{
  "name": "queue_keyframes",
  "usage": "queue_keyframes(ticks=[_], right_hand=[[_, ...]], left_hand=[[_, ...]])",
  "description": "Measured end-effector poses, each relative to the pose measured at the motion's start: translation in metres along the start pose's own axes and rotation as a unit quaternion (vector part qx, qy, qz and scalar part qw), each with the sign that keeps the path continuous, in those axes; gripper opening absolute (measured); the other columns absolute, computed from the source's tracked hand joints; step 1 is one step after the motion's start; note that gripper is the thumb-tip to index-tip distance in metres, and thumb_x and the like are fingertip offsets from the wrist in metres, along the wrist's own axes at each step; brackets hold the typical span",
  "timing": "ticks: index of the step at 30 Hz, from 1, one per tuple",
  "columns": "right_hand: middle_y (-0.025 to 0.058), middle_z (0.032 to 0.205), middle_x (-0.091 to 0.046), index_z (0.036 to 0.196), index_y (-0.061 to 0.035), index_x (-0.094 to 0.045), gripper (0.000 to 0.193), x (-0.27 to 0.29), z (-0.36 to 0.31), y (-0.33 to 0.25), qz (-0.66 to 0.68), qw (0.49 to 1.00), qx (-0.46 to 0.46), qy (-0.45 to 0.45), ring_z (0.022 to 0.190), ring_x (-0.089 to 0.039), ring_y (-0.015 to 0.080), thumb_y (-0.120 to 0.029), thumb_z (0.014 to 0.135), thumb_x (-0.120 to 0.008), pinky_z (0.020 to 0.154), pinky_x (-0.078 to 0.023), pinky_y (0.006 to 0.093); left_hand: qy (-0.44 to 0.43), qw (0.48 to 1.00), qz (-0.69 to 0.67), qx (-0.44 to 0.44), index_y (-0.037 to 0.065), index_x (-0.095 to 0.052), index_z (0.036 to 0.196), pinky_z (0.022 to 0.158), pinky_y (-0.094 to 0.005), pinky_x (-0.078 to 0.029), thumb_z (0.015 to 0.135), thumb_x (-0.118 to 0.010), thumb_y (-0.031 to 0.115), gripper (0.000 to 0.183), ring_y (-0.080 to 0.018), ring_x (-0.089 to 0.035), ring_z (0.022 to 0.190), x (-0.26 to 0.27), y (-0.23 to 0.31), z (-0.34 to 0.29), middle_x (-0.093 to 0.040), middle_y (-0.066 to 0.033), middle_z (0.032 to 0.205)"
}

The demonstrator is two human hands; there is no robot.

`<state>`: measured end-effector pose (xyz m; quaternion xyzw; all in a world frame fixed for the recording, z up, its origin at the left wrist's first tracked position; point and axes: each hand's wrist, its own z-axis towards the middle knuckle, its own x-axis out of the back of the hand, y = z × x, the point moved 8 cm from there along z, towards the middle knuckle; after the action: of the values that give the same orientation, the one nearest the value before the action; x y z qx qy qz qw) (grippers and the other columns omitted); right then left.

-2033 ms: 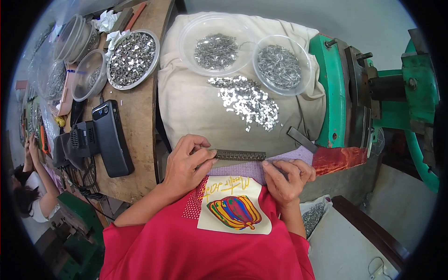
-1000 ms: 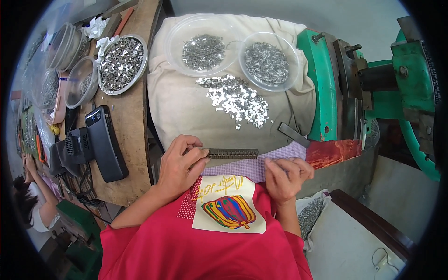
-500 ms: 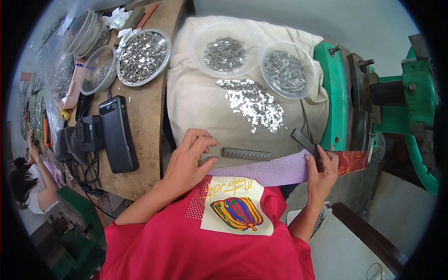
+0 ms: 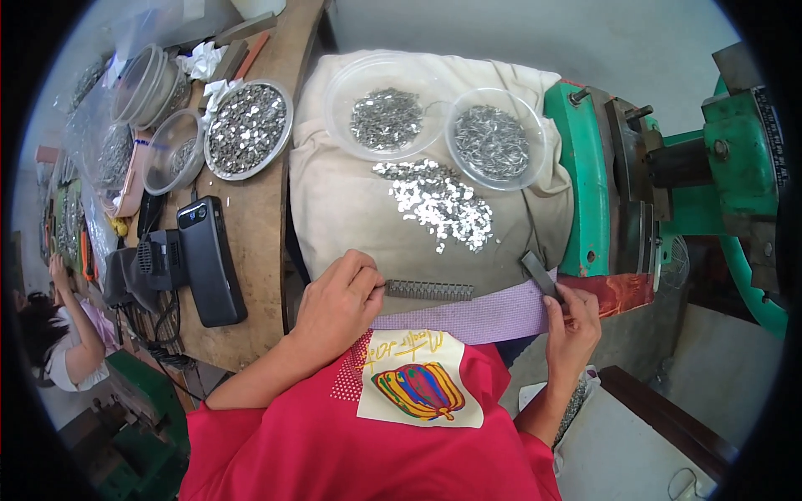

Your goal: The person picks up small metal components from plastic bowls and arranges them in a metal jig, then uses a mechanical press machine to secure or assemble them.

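Note:
My left hand (image 4: pixel 341 296) is closed, its fingertips pinching the left end of a slotted dark metal strip (image 4: pixel 430 290). The strip lies across the near part of the beige cloth, with a row of small teeth or slots along it. In my right hand (image 4: pixel 572 321), the thumb and fingers grip the lower end of a short flat metal bar (image 4: pixel 537 271), which slants up and to the left. A purple woven band (image 4: pixel 468 313) runs between both hands along the near edge. Beyond the strip lies a loose heap of shiny metal pieces (image 4: pixel 439 204).
Two clear tubs (image 4: pixel 332 125) of small metal parts stand behind the heap. A green machine (image 4: pixel 576 192) borders the right side. On the wooden table (image 4: pixel 259 242) at left are a bowl (image 4: pixel 288 138) of metal pieces and a black power bank (image 4: pixel 210 263). Another person (image 4: pixel 75 342) works far left.
My left fingers have closed in on the strip's end, from being apart before. My right fingers have taken hold of the bar's lower end. The view has shifted slightly.

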<state>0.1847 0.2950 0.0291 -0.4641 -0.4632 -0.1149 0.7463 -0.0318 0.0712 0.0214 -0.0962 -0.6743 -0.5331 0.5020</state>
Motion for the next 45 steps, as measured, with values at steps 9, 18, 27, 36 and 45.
queue_keyframes(ticks=[9, 18, 27, 36, 45], right_hand=[[0.0090, 0.092, -0.064, 0.103, -0.0019, -0.073, 0.029, -0.009, -0.001, -0.023, 0.082, 0.996, 0.033, -0.030, 0.075, -0.062, 0.0175, 0.001, 0.075, -0.080, 0.065, -0.050, 0.0299], [0.0107, 0.091, -0.064, 0.100, -0.0029, -0.073, 0.030, -0.028, 0.009, -0.058, 0.090, 0.982, 0.143, -0.090, 0.081, -0.064, 0.0257, -0.003, 0.072, -0.082, 0.069, -0.051, 0.0343], [0.0102, 0.091, -0.063, 0.098, -0.0024, -0.072, 0.026, -0.041, 0.007, -0.093, 0.089, 0.961, 0.224, -0.134, 0.081, -0.063, 0.0277, -0.003, 0.073, -0.079, 0.069, -0.051, 0.0369], [0.0090, 0.093, -0.061, 0.100, -0.0028, -0.070, 0.025, -0.063, 0.005, -0.113, 0.097, 0.941, 0.260, -0.196, 0.085, -0.062, 0.0275, -0.005, 0.076, -0.077, 0.070, -0.052, 0.0382], [0.0091, 0.095, -0.060, 0.101, -0.0018, -0.070, 0.025, -0.074, 0.001, -0.116, 0.091, 0.932, 0.261, -0.235, 0.086, -0.061, 0.0278, -0.005, 0.077, -0.076, 0.072, -0.052, 0.0385]], left_hand=[[-0.062, 0.995, -0.068, 0.048, 0.002, -0.059, 0.085, 0.065, -0.0389, -0.053, 0.077, -0.068, 0.002, 0.012, -0.0283, -0.064, 0.075, -0.001, -0.012, 0.007, -0.057, -0.0092, 0.091], [0.001, 0.996, -0.053, -0.065, 0.001, -0.059, 0.086, 0.062, -0.0278, -0.050, 0.078, -0.066, -0.003, 0.011, -0.0170, -0.062, 0.071, 0.036, 0.031, 0.068, -0.058, -0.0083, 0.088], [0.119, 0.971, 0.016, -0.207, 0.002, -0.061, 0.088, 0.063, -0.0388, -0.050, 0.082, -0.066, 0.005, 0.008, -0.0273, -0.064, 0.075, 0.029, 0.064, 0.147, -0.060, -0.0089, 0.087], [-0.030, 0.991, -0.119, 0.057, -0.001, -0.054, 0.086, 0.064, -0.0438, -0.047, 0.088, -0.066, 0.011, 0.016, -0.0367, -0.059, 0.072, 0.026, 0.005, 0.047, -0.053, -0.0150, 0.088], [-0.084, 0.984, -0.108, 0.116, -0.001, -0.054, 0.086, 0.060, -0.0350, -0.044, 0.090, -0.066, 0.011, 0.018, -0.0227, -0.055, 0.064, -0.004, -0.011, 0.001, -0.051, -0.0099, 0.090]])
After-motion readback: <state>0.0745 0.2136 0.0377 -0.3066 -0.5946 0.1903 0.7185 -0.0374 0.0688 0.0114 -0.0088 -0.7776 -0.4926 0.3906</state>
